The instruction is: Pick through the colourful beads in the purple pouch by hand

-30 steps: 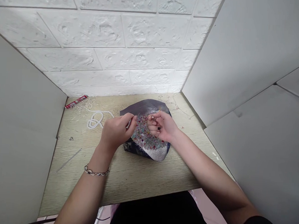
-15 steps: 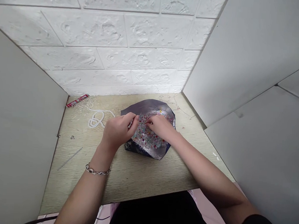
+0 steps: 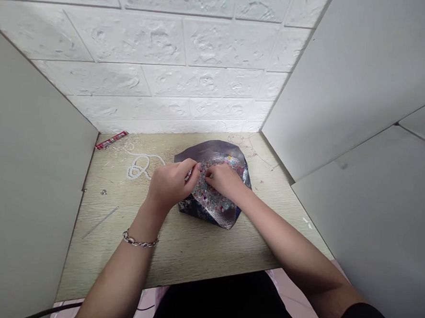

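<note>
A shiny purple and silver foil bag [image 3: 202, 153] lies open on the wooden desk [image 3: 178, 248], filled with small coloured beads [image 3: 213, 200]. My left hand [image 3: 169, 185], with a silver bracelet on its wrist, hovers over the bag's left edge with fingers pinched on something thin I cannot make out. My right hand [image 3: 223, 179] rests palm down in the beads, its fingertips pinched close to those of the left hand. What the right fingers hold is hidden.
A looped string of white beads [image 3: 140, 166] lies at the back left, with a red packet [image 3: 111, 140] by the wall. A thin clear strip [image 3: 100, 221] lies near the left. White panels wall in both sides of the desk.
My right hand has turned from palm up, showing a small bead, to palm down in the beads. Both hands' fingertips have drawn together over the bag.
</note>
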`<state>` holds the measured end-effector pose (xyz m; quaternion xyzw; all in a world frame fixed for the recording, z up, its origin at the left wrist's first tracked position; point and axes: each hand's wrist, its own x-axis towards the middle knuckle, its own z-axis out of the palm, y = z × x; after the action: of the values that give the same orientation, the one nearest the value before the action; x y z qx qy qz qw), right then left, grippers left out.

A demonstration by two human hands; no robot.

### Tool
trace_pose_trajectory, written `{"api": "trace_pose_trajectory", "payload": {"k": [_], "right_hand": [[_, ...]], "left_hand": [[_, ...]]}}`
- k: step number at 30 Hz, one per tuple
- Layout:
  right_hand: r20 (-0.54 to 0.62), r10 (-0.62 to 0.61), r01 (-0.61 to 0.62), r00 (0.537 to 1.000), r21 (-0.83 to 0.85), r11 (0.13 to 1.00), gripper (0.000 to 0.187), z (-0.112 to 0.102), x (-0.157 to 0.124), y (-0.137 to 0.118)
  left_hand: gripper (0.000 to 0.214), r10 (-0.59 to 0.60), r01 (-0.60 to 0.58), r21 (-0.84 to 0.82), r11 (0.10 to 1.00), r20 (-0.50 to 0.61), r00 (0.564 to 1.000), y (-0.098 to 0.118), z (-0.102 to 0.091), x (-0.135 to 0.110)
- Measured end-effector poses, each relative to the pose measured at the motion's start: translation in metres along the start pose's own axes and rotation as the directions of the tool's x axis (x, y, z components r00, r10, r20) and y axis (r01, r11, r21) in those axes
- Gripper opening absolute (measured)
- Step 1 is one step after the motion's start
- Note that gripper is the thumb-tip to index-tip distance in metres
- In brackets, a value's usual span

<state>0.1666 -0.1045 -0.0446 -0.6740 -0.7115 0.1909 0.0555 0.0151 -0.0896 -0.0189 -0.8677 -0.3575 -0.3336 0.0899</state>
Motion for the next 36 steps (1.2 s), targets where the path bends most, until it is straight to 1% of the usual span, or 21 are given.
{"api": "trace_pose_trajectory", "payload": {"k": [6,10,14,16,17,18,19,20,22,23,24,25,27,29,31,32,34,35,36], "right_hand": [[-0.063,-0.059,0.061,0.996,0.033,0.998,0.021,0.005,0.001,0.003],[-0.098,-0.082,0.093,0.992,0.117,0.989,0.02,0.007,0.003,0.008],[-0.171,-0.089,0.135,0.981,0.287,0.948,0.016,0.005,0.006,0.011],[-0.16,-0.06,0.127,0.985,0.45,0.884,0.014,0.001,0.006,0.012],[-0.121,-0.034,0.096,0.992,0.56,0.823,0.015,-0.001,0.006,0.012],[-0.06,-0.008,0.047,0.998,0.678,0.733,0.016,-0.004,0.005,0.012],[0.012,0.008,-0.014,1.0,0.789,0.614,0.018,-0.006,0.004,0.013],[0.08,0.008,-0.074,0.997,0.878,0.473,0.019,-0.009,0.003,0.014],[0.166,-0.034,-0.156,0.986,0.968,0.197,0.02,-0.013,0.001,0.016],[0.183,-0.069,-0.177,0.981,0.98,0.089,0.019,-0.015,0.0,0.018],[0.191,-0.105,-0.191,0.976,0.982,0.008,0.018,-0.016,0.0,0.019],[0.199,-0.135,-0.207,0.971,0.977,-0.05,0.018,-0.017,-0.001,0.02],[0.22,-0.176,-0.242,0.96,0.963,-0.12,0.017,-0.019,-0.003,0.022],[0.238,-0.188,-0.267,0.953,0.952,-0.147,0.015,-0.02,-0.004,0.023],[0.237,-0.18,-0.263,0.955,0.955,-0.136,0.015,-0.021,-0.005,0.023],[0.231,-0.173,-0.252,0.958,0.961,-0.117,0.015,-0.021,-0.005,0.022],[0.211,-0.144,-0.219,0.967,0.975,-0.044,0.015,-0.02,-0.005,0.022],[0.202,-0.116,-0.201,0.972,0.979,0.02,0.015,-0.019,-0.005,0.021],[0.193,-0.079,-0.184,0.978,0.977,0.109,0.015,-0.018,-0.005,0.02]], "left_hand": [[0.025,-0.002,0.002,-0.005,1.0,0.012,1.0,0.0,-0.001,0.0],[0.024,-0.008,0.008,0.002,1.0,0.006,1.0,0.0,-0.001,0.0],[0.025,-0.019,0.019,-0.002,1.0,0.014,1.0,0.0,-0.001,0.0],[0.025,-0.019,0.02,-0.013,1.0,0.012,1.0,0.0,-0.001,0.0],[0.025,-0.019,0.02,-0.02,1.0,0.011,1.0,0.0,-0.001,0.0],[0.025,-0.02,0.02,-0.025,1.0,0.008,1.0,0.0,-0.001,0.0],[0.025,-0.02,0.02,-0.026,0.999,0.006,1.0,0.0,-0.001,0.0],[0.024,-0.019,0.019,-0.025,1.0,0.004,1.0,0.0,-0.001,0.0],[0.024,-0.013,0.013,-0.015,1.0,0.005,1.0,0.0,-0.001,0.0],[0.024,-0.011,0.011,-0.01,1.0,0.007,1.0,0.0,-0.001,0.0],[0.025,-0.009,0.009,-0.004,1.0,0.011,1.0,0.0,-0.001,0.0],[0.025,-0.01,0.01,0.0,1.0,0.014,1.0,0.0,-0.001,0.0],[0.025,-0.012,0.012,0.005,1.0,0.014,1.0,0.0,-0.001,0.001],[0.025,-0.015,0.015,0.005,1.0,0.012,1.0,0.0,-0.002,0.001],[0.025,-0.02,0.02,0.004,1.0,0.016,1.0,0.0,-0.002,0.001],[0.025,-0.023,0.023,0.005,1.0,0.02,1.0,0.0,-0.002,0.001],[0.024,-0.025,0.024,0.008,1.0,0.023,0.999,0.0,-0.002,0.0],[0.024,-0.023,0.023,0.009,1.0,0.021,1.0,0.0,-0.002,0.0],[0.024,-0.021,0.021,0.009,1.0,0.019,1.0,0.0,-0.002,0.0]]}}
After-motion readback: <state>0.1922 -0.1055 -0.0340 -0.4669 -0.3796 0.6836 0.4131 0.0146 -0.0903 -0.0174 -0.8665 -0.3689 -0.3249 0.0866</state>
